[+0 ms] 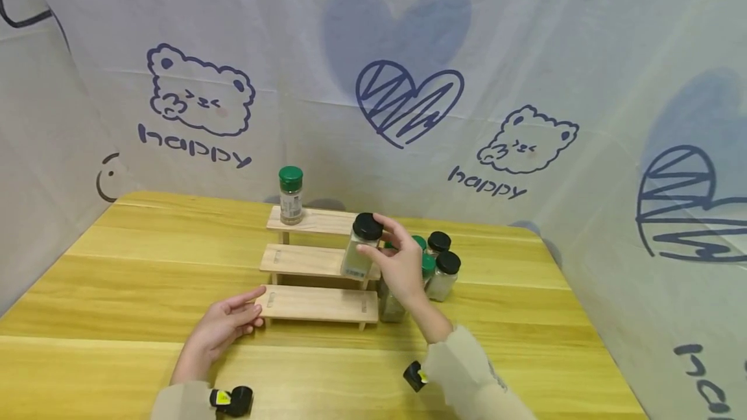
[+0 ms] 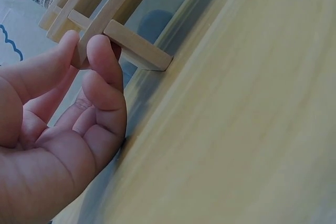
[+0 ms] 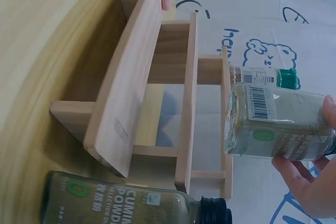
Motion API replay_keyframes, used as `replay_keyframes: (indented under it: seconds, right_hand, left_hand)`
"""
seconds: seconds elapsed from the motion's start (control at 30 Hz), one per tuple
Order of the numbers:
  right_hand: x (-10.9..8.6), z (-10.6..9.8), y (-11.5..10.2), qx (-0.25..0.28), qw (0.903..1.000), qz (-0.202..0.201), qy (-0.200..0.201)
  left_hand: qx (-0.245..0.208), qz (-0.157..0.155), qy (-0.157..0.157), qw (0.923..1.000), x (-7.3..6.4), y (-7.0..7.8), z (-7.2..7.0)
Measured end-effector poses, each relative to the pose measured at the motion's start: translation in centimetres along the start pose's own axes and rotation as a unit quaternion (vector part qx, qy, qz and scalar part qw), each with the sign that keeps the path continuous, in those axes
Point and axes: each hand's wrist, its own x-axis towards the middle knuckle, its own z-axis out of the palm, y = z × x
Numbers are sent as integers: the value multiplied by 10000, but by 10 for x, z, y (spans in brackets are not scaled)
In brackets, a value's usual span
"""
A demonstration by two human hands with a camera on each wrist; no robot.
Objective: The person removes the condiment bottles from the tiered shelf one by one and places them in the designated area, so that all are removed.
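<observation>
A three-step wooden spice rack (image 1: 318, 303) stands on the table. At its lower left corner my left hand (image 1: 220, 328) pinches the end of the bottom step between thumb and fingers, as the left wrist view shows closely. My right hand (image 1: 403, 268) grips a black-lidded glass spice jar (image 1: 356, 256) near its lid, slightly tilted, over the right part of the rack. In the right wrist view the jar's base appears close to the top step; whether they touch I cannot tell. On the top step's left end stands a green-lidded spice jar (image 1: 291, 199).
Right of the rack several more jars crowd together, among them a white-filled black-lidded jar (image 1: 443, 277). A cumin powder jar (image 3: 121, 203) stands close by the rack's right end. Behind the wooden table (image 1: 117, 277) hangs a printed cloth (image 1: 303, 122).
</observation>
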Motion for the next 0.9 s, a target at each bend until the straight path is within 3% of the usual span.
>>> replay_keyframes:
  seconds: [0.13, 0.37, 0.6, 0.9]
  right_hand:
    - [-8, -1, 2, -4, 9999, -160, -35]
    - [-17, -6, 29, -42, 9996, -271, -100]
    - [-30, -10, 7, 23, 9993, -311, -190]
    - [-44, -17, 7, 11, 9998, -121, -161]
  left_hand:
    - [-8, -4, 5, 10000, 0, -1, -1]
    - [48, 33, -36, 10000, 0, -1, -1]
    - [85, 33, 17, 10000, 0, -1, 0]
    - [109, 39, 54, 9999, 0, 0, 0]
